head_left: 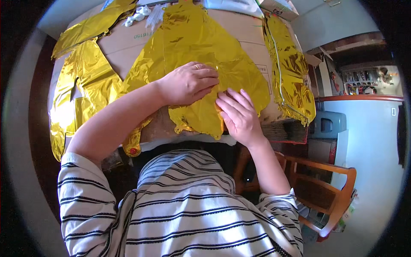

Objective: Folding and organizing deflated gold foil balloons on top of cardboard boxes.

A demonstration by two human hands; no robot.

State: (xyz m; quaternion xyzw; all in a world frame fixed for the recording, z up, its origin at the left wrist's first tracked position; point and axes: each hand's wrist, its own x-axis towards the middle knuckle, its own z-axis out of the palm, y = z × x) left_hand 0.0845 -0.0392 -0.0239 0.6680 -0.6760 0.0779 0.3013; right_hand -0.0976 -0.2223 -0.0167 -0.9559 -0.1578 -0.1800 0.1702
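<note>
A large flat gold foil balloon (192, 43) lies deflated on a cardboard sheet (124, 47) in front of me. My left hand (188, 83), with a ring on one finger, lies palm down on the balloon's lower middle, fingers loosely curled. My right hand (239, 113) presses flat on the foil just right of it, fingers spread a little and pointing up-left. The two hands almost touch. Neither hand grips anything; both rest on the foil.
More gold foil balloons lie on the left (81, 81), far left top (92, 25) and right (291, 73). Small white pieces (139, 15) sit at the top. A wooden chair (329, 188) stands lower right. My striped shirt (184, 210) fills the bottom.
</note>
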